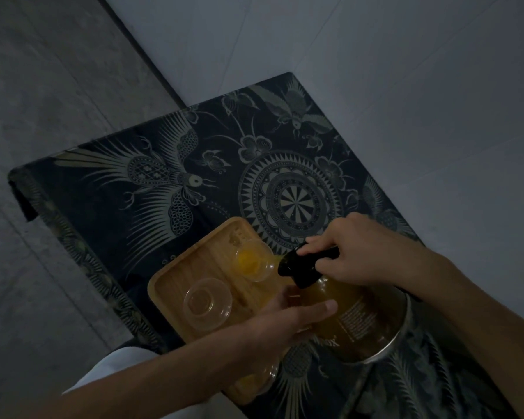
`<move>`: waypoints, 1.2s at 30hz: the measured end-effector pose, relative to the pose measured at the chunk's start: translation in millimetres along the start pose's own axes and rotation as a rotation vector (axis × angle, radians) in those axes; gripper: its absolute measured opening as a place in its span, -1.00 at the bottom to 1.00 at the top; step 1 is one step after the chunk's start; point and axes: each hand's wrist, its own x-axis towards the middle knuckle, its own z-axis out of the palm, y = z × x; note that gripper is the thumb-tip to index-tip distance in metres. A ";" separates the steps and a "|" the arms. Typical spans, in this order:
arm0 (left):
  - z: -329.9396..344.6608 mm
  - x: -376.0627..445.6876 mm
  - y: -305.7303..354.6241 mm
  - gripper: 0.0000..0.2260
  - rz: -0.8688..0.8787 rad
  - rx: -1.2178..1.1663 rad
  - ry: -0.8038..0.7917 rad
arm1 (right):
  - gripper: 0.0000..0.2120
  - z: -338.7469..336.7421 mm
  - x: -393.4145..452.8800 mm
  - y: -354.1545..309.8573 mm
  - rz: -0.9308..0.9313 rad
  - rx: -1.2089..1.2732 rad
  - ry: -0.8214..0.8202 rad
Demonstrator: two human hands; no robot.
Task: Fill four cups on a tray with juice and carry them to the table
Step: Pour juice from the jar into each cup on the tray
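One small clear glass cup [252, 261], at the far end of the pale wooden tray [176, 276] on the dark patterned tabletop [133, 192], sits just left of the spout of the tilted clear juice jug [363, 313], catching juice. The fingers of the right hand [357, 252] curl round its black handle [321, 255] (the left hand [282, 325] wraps its belly).

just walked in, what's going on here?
A person is pouring orange juice from a large glass jug into a clear cup at the far end of a wooden tray. The right hand grips the jug's black handle; the left hand holds its body. That cup is partly filled, the nearer cup is empty, and a third cup is mostly hidden under the left forearm.
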 end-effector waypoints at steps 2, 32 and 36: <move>-0.2 0.2 -0.2 -0.39 0.001 0.002 0.005 | -0.58 -0.8 0.4 -1.1 0.001 -0.007 -0.005; -5.1 3.0 -3.2 -0.25 -0.032 0.005 0.007 | -0.56 -3.4 -5.2 -5.9 0.016 -0.016 -0.031; -5.1 2.7 -3.5 -0.25 -0.027 0.022 0.012 | -0.58 -3.8 -4.8 -5.3 0.012 -0.021 -0.036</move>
